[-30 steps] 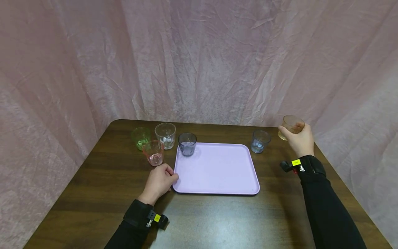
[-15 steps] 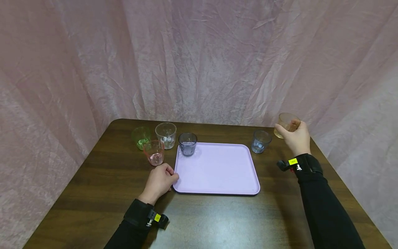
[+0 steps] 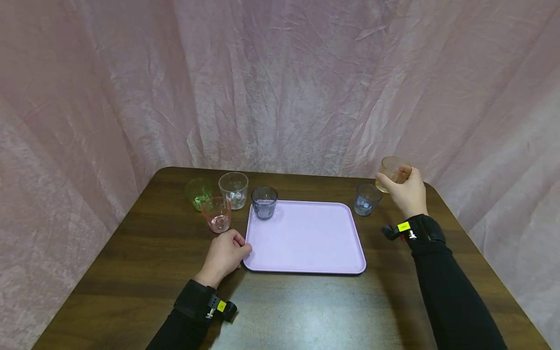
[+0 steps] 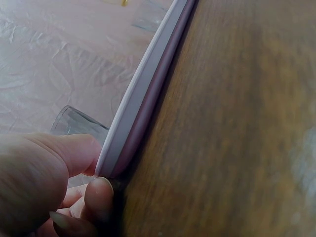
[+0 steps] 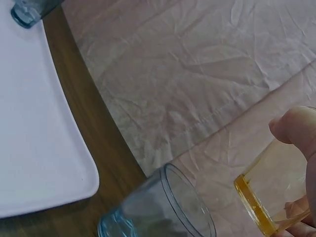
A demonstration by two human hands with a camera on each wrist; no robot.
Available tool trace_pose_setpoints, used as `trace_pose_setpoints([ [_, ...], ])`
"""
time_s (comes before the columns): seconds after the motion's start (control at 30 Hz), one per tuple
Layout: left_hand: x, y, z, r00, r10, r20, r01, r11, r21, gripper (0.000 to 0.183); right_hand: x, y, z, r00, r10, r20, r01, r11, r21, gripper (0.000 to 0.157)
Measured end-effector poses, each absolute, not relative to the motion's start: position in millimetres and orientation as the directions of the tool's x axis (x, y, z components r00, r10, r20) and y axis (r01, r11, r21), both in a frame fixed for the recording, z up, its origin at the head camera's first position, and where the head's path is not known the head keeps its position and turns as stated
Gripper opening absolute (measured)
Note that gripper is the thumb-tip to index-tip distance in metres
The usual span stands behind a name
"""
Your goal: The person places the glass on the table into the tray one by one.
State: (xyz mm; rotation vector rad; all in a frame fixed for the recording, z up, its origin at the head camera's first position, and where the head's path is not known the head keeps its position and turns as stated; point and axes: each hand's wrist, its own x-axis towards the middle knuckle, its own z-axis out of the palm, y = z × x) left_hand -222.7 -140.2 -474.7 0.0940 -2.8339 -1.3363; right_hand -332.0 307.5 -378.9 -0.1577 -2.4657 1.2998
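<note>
Left hand (image 3: 222,256) pinches the lilac tray (image 3: 308,238) at nine o'clock on its rim, thumb over, finger under. And look, right hand (image 3: 410,194) grips the amber glass (image 3: 388,167) aloft, off the tray's two o'clock, just beside the blue glass (image 3: 366,201) standing on the surface (image 3: 131,253)! Grey glass (image 3: 264,205) sits in the tray's ten-o'clock corner; outside, around ten, stand clear (image 3: 233,183), pink (image 3: 217,216) and green (image 3: 196,192) glasses.

Amber glass (image 3: 391,166) partly behind right grip (image 3: 409,194)
</note>
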Motion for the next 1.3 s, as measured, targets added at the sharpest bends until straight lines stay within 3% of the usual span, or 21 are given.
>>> trace_pose_setpoints([
  [0.77,-221.9,-140.8,-474.5,-0.998,-0.06,-0.027,-0.059,0.628,0.776,0.012,-338.7,271.6,-385.1,-0.954,0.176,0.243,-0.099,0.582,-0.807,0.099],
  [1.3,-223.5,-140.7,-472.6,-0.998,-0.053,-0.016,-0.046,0.629,0.776,0.012,-341.1,249.7,-380.3,-0.959,0.127,0.253,-0.146,0.546,-0.825,0.093],
])
